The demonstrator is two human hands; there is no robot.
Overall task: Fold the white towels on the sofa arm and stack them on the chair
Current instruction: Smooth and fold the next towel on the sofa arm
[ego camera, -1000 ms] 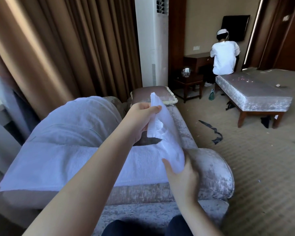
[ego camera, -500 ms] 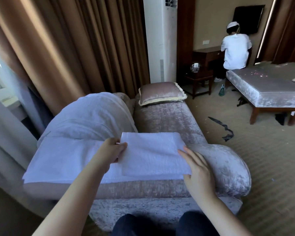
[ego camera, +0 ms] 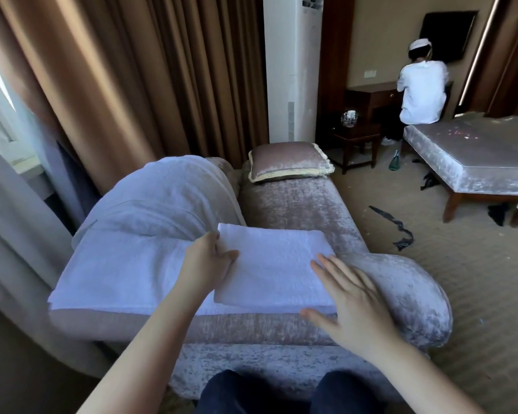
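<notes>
we face the sofa (ego camera: 296, 210) end-on, its velvet seat running away from us toward twelve o'clock, and the curtain (ego camera: 117, 79) hangs behind it from nine round to eleven o'clock. the bench (ego camera: 473, 165) stands well apart at two o'clock on the carpet, with a person in white (ego camera: 420, 91) beyond it, back turned to us. the sofa arm (ego camera: 386, 294) lies straight across in front of us, rounded at its three o'clock end. a large white towel (ego camera: 126, 270) is spread flat along the top of the arm toward nine o'clock, and more white cloth (ego camera: 162, 198) is draped over the sofa back at eleven o'clock. a cushion (ego camera: 290, 161) sits at the far end of the seat, at twelve o'clock.

on top of the spread towel rests the folded towel (ego camera: 269, 264), a neat rectangle lying flat on the arm, right at the centre of our view. our left hand (ego camera: 207, 264) is at its nine o'clock edge, the fingers curled and nipping that side of the fold, thumb on top. our right hand (ego camera: 356, 300) sits at the four o'clock corner, fingers spread wide and flat; whether the palm presses on the towel or hovers just above it we cannot tell. a dark strip (ego camera: 395, 228) lies on the carpet at two o'clock, near the sofa.
</notes>
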